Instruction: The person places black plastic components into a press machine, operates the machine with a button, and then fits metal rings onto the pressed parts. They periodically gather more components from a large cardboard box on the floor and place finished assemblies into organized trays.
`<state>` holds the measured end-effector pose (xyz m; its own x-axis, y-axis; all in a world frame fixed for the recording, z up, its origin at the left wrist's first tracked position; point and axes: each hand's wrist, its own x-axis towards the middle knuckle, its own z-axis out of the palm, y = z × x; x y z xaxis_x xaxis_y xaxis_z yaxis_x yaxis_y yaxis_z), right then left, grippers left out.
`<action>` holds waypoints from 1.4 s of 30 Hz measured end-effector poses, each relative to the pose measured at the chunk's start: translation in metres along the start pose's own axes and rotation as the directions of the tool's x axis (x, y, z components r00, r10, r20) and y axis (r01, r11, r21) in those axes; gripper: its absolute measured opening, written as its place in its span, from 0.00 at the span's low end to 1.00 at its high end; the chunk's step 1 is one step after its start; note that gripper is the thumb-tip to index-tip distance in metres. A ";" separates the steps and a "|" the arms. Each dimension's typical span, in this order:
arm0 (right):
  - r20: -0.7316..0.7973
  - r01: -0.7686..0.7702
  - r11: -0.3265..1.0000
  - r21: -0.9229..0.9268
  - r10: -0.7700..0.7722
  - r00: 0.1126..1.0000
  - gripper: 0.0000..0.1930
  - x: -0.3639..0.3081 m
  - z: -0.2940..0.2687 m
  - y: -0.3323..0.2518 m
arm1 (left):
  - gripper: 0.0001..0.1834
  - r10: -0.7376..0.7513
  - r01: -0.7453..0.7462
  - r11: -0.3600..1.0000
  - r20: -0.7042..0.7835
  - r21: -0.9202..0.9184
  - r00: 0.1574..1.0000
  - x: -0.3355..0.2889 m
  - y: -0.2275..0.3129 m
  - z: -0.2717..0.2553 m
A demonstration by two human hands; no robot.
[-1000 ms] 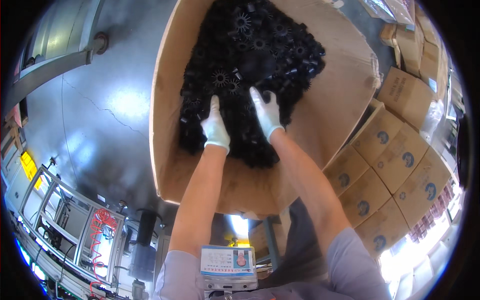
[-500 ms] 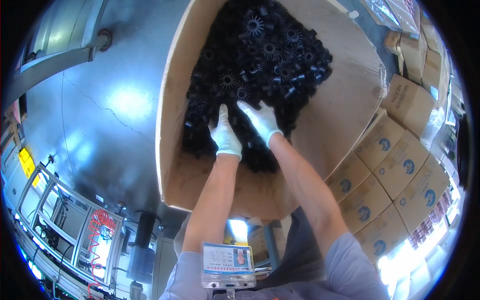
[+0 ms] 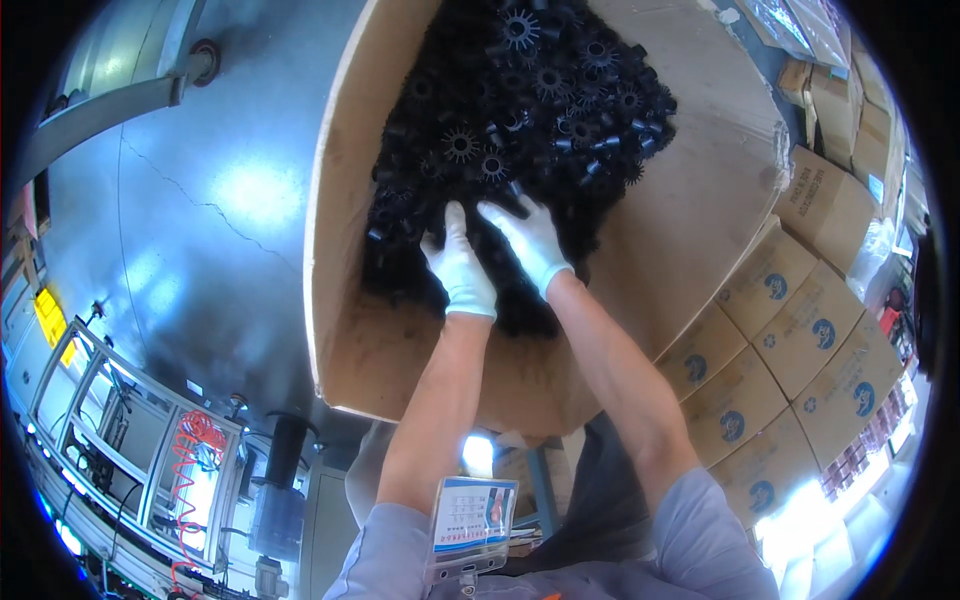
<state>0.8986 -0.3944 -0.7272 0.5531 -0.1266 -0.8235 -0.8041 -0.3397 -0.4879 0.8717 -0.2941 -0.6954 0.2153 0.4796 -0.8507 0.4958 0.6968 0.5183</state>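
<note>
Both my hands wear white gloves and reach into a large cardboard box heaped with black plastic parts, some shaped like toothed wheels and others like short tubes. My left hand rests on the near part of the heap, thumb and fingers apart, some fingertips lost among the dark parts. Close on its right, my right hand also touches the heap with its thumb spread from the fingers. No part shows clearly gripped in either hand.
Printed brown cartons are stacked along the box's right side. A metal frame with a coiled red hose stands at lower left, near a dark cylinder. Grey floor lies left of the box. A badge hangs before my chest.
Both hands have shifted slightly to the right and stay at the heap. The hanging badge has swung right and tilted. The whole view has moved a little.
</note>
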 end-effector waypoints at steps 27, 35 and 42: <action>-0.158 0.245 0.852 0.462 -0.193 0.968 0.24 -0.354 -0.090 -0.198 | 0.38 0.232 -0.233 0.972 0.251 -0.029 0.940 -0.305 0.201 -0.056; -0.114 0.325 0.843 0.429 -0.307 0.945 0.21 -0.440 -0.097 -0.249 | 0.39 0.336 -0.313 0.939 0.194 -0.140 0.922 -0.380 0.257 -0.082; -0.027 0.378 0.848 0.371 -0.398 0.917 0.24 -0.465 -0.123 -0.254 | 0.39 0.394 -0.358 0.903 0.131 -0.236 0.910 -0.428 0.259 -0.085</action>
<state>0.8729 -0.3637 -0.1848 0.8328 -0.0058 -0.5535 -0.5534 0.0101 -0.8328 0.8362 -0.2731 -0.1899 0.5012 0.6413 -0.5810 0.1721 0.5842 0.7932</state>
